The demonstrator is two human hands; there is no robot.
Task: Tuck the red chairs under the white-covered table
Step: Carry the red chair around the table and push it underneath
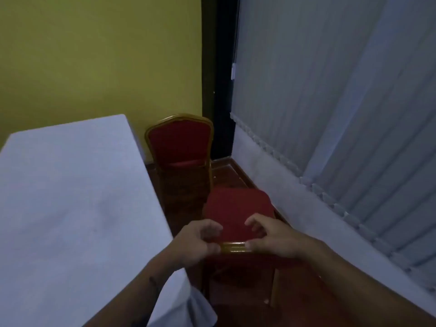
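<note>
A red chair [237, 208] with a gold frame stands just below me, right of the white-covered table [70, 197]. I look down over its backrest onto the red seat. My left hand [198, 241] and my right hand [273, 237] both grip the gold top rail of its backrest, fingers curled over the front. A second red chair [180, 142] stands farther off in the corner, its backrest upright and its seat facing me, beside the table's far end. Neither chair's seat sits under the tablecloth.
A yellow wall [94, 55] closes the far side. Grey vertical blinds [330, 90] and a pale low wall [295, 208] run along the right. A narrow strip of dark wooden floor [226, 171] lies between table and wall. A dark door frame [219, 90] fills the corner.
</note>
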